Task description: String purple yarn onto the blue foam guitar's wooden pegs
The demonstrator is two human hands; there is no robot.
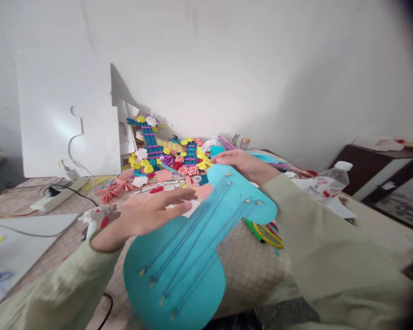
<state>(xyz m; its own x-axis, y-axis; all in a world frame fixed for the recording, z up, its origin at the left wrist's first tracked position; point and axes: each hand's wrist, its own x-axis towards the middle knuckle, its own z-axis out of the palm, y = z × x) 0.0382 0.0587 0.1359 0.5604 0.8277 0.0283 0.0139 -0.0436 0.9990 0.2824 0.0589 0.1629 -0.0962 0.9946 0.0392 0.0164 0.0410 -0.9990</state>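
Note:
A turquoise paper guitar shape [174, 266] is tilted up in front of me, its wide body toward me and its narrower head farther off. Dark strings [189, 233] run along it between small fasteners at both ends. My right hand [246, 166] grips the far head end from behind its edge, the thumb hidden. Beside the neck, my left hand [153, 211] has its fingers stretched out above the left edge; whether it touches the paper I cannot tell. A white glue gun [98, 219] with a red trigger lies near my left wrist.
Paper flowers [144, 160] and folded stars [119, 187] crowd the table's back. A power strip [59, 196] with cables and a white board [48, 128] stand left. At right are a plastic bottle [330, 181] and rolls of coloured tape [266, 233].

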